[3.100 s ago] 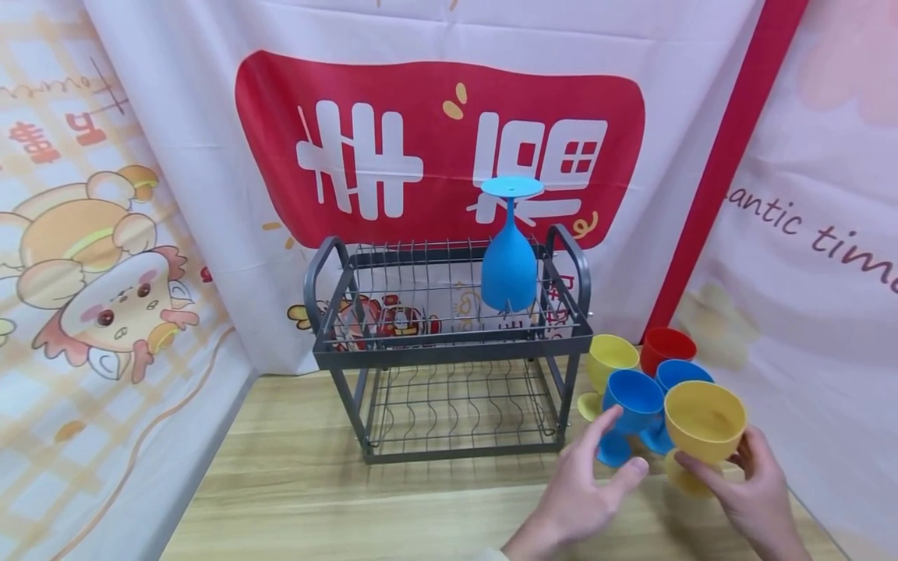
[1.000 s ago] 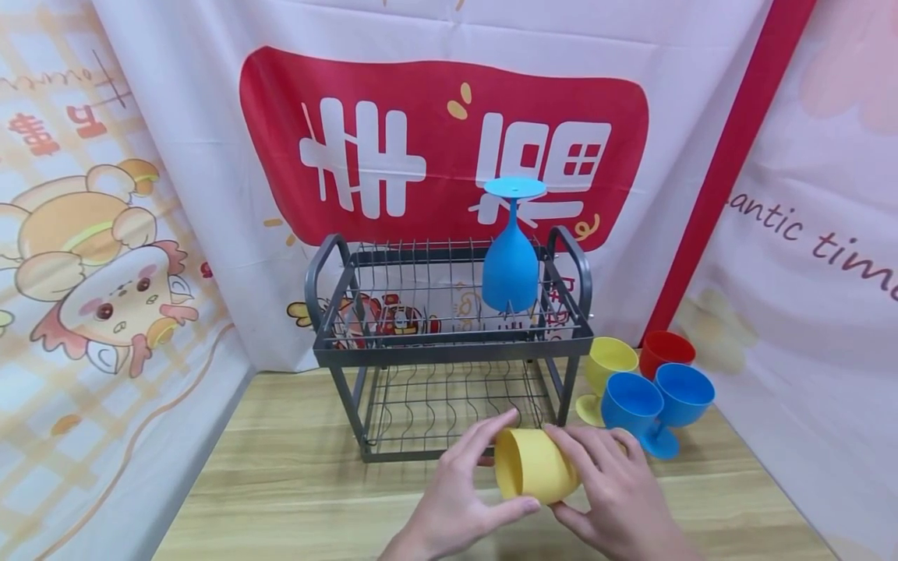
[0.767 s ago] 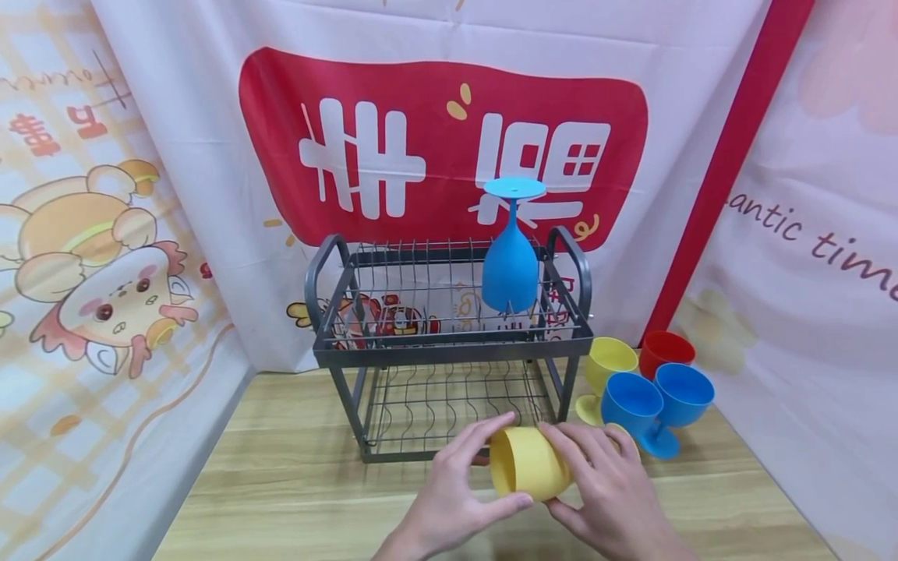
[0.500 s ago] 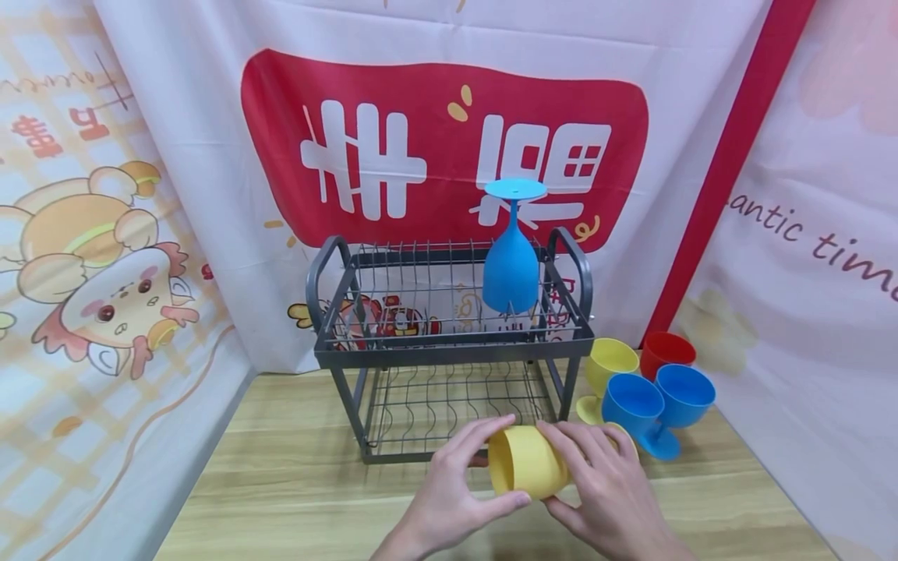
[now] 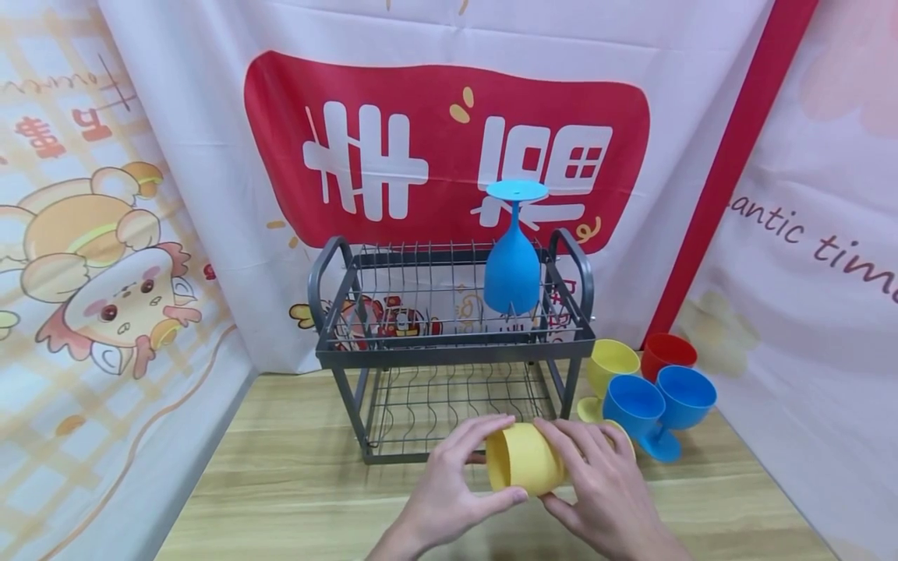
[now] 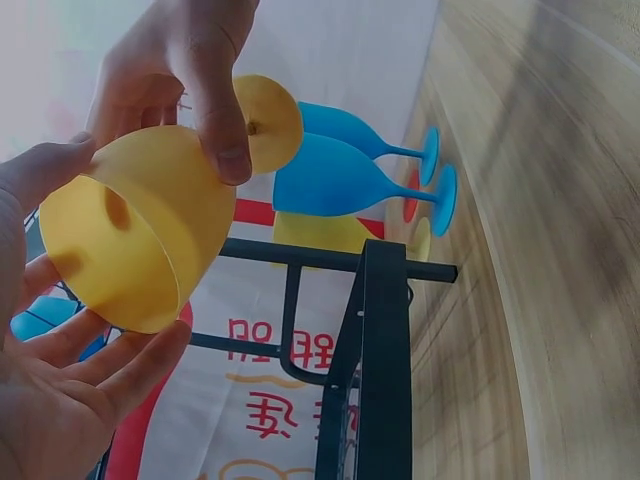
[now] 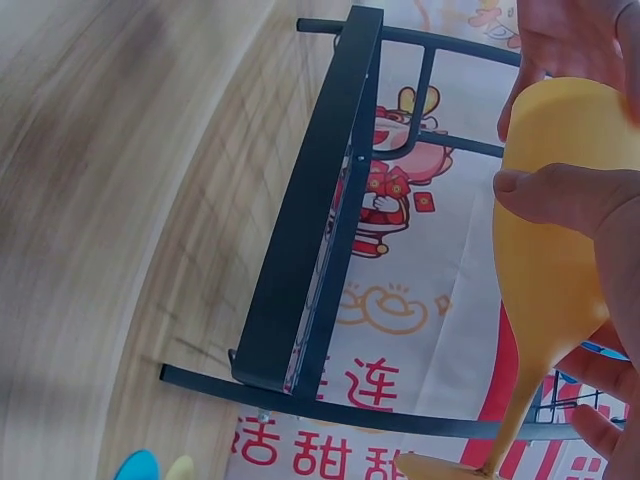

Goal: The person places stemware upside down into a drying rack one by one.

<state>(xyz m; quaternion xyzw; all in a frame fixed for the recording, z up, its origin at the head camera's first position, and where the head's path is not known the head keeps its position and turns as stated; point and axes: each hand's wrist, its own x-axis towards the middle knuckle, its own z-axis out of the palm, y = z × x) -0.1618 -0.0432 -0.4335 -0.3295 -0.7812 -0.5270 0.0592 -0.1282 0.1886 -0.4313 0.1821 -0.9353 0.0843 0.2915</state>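
A deep-yellow goblet is held on its side in front of the rack, its mouth facing left. My right hand grips its bowl, with the thumb below and the fingers over the top; most of the stem is hidden behind that hand in the head view. My left hand holds the rim between thumb and fingertips. In the right wrist view the goblet's bowl narrows to a thin stem and a flat foot. A blue goblet stands upside down on the rack's upper tier, at the right.
The dark two-tier wire dish rack stands on the wooden table against printed cloth. Right of it, upright and close together, are two blue goblets, a lighter yellow goblet and a red goblet.
The deep-yellow goblet has left the group at the right, moved left before the rack and tipped onto its side. My left hand has taken its rim. Lately it has shifted slightly left.
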